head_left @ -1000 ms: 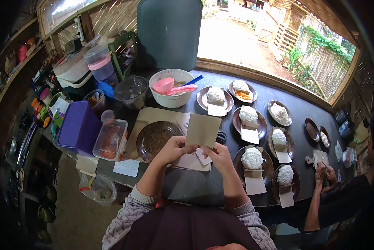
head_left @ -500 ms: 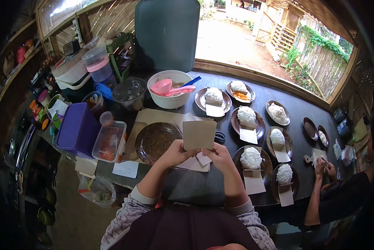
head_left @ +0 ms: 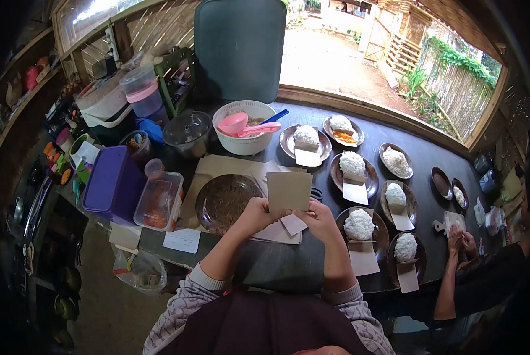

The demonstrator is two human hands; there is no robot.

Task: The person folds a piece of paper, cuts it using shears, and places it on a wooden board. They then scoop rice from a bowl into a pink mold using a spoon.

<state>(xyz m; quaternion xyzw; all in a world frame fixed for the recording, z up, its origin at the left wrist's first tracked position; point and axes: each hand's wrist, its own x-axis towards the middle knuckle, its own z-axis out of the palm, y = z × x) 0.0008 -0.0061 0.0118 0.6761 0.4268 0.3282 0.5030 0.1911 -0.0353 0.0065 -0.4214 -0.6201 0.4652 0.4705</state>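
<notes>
Paper sheets (head_left: 217,164) lie under a brown plate (head_left: 224,198); beside it the left hand (head_left: 256,218) pinches a brown paper card (head_left: 289,190) by its lower left, the right hand (head_left: 320,219) its lower right, presumably for steadiness; rightward, folded cards (head_left: 364,260) front rice mounds (head_left: 358,225), perhaps as dividers.

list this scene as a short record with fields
held: plain squarish tan paper card
left grip: pinching card's lower edge
right grip: pinching same edge, further right
near left grip: large round dark-brown plate
rightward: white rice mounds on brown plates
beyond: white round plastic basket, pink plastic ladle on top
other person's hands: at pale handled board
</notes>
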